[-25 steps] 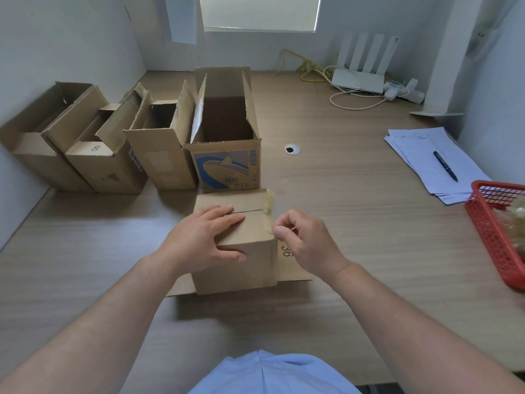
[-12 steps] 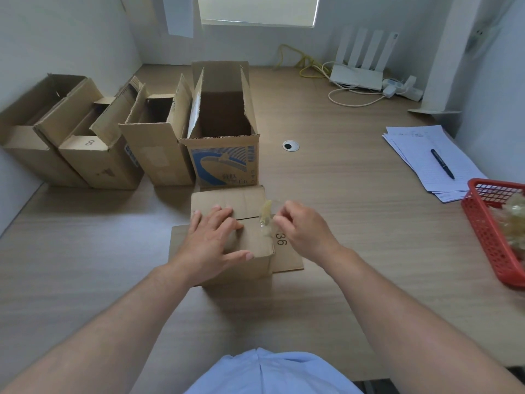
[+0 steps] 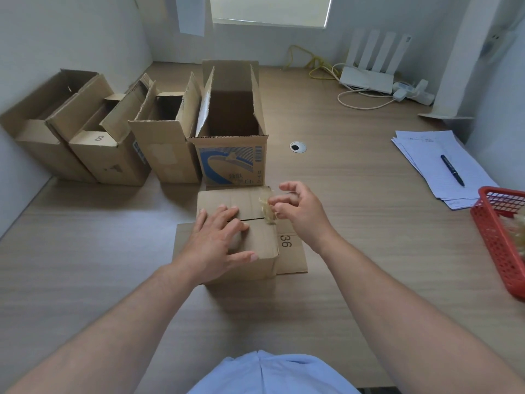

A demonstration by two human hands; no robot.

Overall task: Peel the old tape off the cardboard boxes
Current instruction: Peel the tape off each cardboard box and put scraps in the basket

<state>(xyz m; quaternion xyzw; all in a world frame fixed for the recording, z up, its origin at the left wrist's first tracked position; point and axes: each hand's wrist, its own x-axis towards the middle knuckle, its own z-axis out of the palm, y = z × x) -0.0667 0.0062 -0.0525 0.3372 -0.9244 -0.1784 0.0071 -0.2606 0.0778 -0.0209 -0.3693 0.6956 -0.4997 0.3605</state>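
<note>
A small closed cardboard box (image 3: 257, 245) marked "36" on its right flap lies on the wooden table in front of me. My left hand (image 3: 218, 243) rests flat on its top with fingers spread over the centre seam. My right hand (image 3: 298, 211) is at the box's right edge and pinches a crumpled strip of clear yellowish tape (image 3: 267, 211) that lifts off the top. The tape's lower end still touches the box near the seam.
A row of open cardboard boxes (image 3: 167, 155) stands at the back left, the nearest one (image 3: 231, 160) printed blue. A red basket (image 3: 500, 237) with tape scraps is at the right edge. Papers with a pen (image 3: 451, 169) and a router (image 3: 369, 78) lie further back.
The box has been pushed away and now lies flatter on the table. My right hand has pulled the tape strip up and back along the box's right edge; my left hand stays on top.
</note>
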